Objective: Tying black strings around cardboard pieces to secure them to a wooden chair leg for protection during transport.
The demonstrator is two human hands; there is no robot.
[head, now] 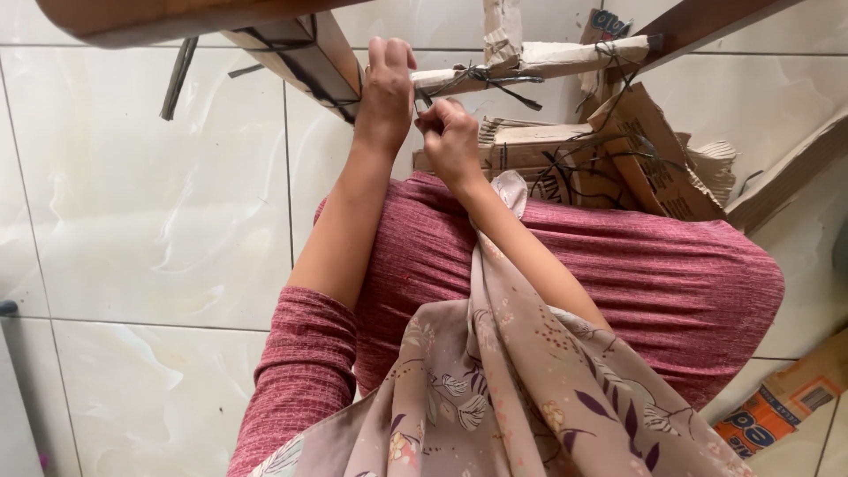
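A: What's at ten o'clock?
B: A wooden leg (300, 57) wrapped with black string. The left hand (386, 93) sits just right of it at twelve, fingers curled together around the end of a cardboard-wrapped bar (539, 62).
A: And the right hand (450, 137)?
B: Just below, fingertips pinched shut on the black string (481, 78) tied around that bar.
A: Further right?
B: Torn cardboard pieces (645, 159) at two o'clock, over the tiled floor (159, 203).

Left hand (385, 88) grips rolled cardboard (530, 64); right hand (449, 134) pinches black string (495, 81) beside it.
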